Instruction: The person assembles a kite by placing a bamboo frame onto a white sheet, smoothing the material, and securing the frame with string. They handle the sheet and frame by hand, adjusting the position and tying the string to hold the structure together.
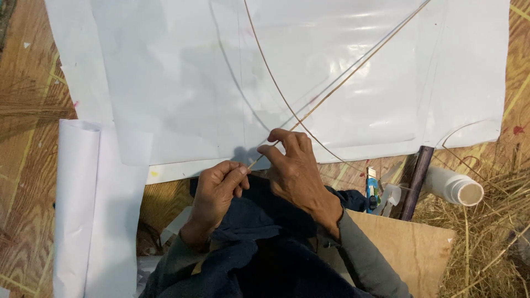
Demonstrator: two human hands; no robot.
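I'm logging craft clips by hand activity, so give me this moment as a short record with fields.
setting: wood-pattern floor, seen from above
left hand: left hand closed, pinching the near end of a thin stick
right hand: right hand fingers on the same stick, just past the left
under the sticks: large white sheet; a second, curved stick crosses the first
to the left: rolled white paper
to the right: blue utility knife, white tube, dry straw

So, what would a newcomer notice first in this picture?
The large white sheet fills the upper floor, with two thin sticks crossing on it. At lower centre, the left hand and right hand pinch the sticks' near end. Dry straw lies at right.
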